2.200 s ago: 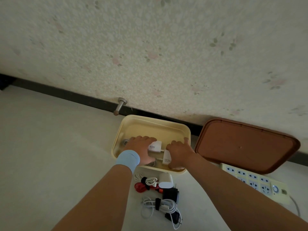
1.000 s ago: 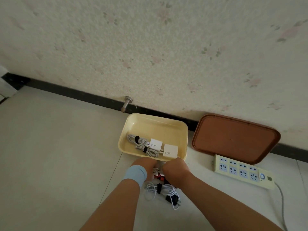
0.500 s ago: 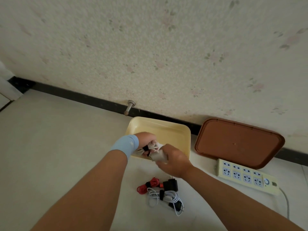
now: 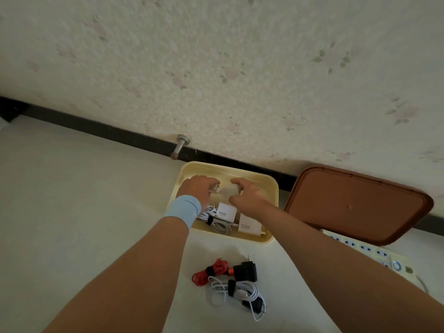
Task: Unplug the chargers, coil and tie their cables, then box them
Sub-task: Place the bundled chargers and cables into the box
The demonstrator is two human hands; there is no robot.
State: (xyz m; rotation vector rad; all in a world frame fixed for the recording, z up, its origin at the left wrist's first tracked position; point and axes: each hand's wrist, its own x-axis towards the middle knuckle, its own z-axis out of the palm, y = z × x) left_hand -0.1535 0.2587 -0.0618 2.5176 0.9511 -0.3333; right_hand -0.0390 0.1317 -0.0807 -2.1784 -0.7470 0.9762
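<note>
A cream box (image 4: pixel 272 186) stands on the floor by the wall. Inside lie a white 90W charger (image 4: pixel 225 213) and a white 120W charger (image 4: pixel 249 227) with tied white cables. Over the back of the box, my left hand (image 4: pixel 199 189) grips a coiled white cable and my right hand (image 4: pixel 245 195) holds its white charger (image 4: pixel 229 190). On the floor in front lie a black charger with a tied red cable (image 4: pixel 216 272) and a black charger with a tied white cable (image 4: pixel 240 294).
The brown lid (image 4: pixel 355 203) leans against the wall to the right of the box. A white power strip (image 4: pixel 374 254) lies below it, partly behind my right arm. A metal door stop (image 4: pixel 180 145) juts from the dark skirting.
Both hands picked a white charger with its tied cable off the floor, lifted it over the front rim and carried it to the back of the box.
</note>
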